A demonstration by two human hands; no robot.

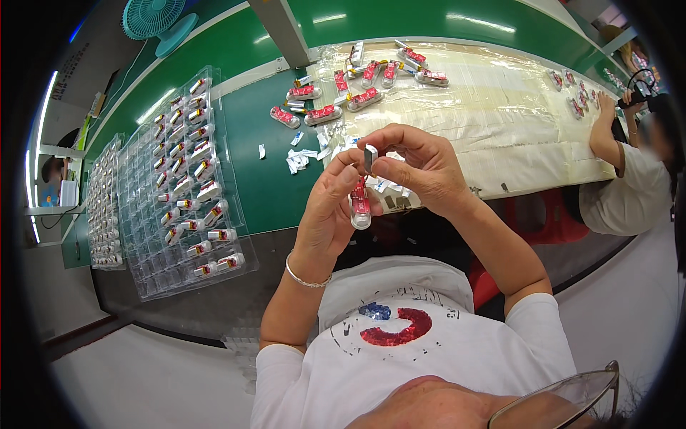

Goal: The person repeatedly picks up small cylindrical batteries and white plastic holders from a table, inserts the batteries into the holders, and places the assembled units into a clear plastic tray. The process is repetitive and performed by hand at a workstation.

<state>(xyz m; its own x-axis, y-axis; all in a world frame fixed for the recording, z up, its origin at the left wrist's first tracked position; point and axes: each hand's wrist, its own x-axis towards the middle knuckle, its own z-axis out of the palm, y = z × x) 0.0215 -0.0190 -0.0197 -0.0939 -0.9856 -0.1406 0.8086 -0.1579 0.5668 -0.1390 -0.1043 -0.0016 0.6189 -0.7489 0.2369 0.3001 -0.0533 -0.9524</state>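
My left hand is closed on a clear plastic housing with a red circuit board in it, its rounded end hanging down past the fingers. My right hand pinches a small flat silver battery-like block just above the board. The fingertips of both hands nearly meet there, so any wire between the two parts is hard to see. Beyond the hands, several similar housings with red boards lie on the table. White peeled-off slips with blue marks are scattered nearby.
At the left, a clear compartment tray holds several assembled pieces, with another filled tray beyond it. A metal post rises behind the table. A teal fan stands far left. On the right, a co-worker's arm rests on the tape-covered tabletop.
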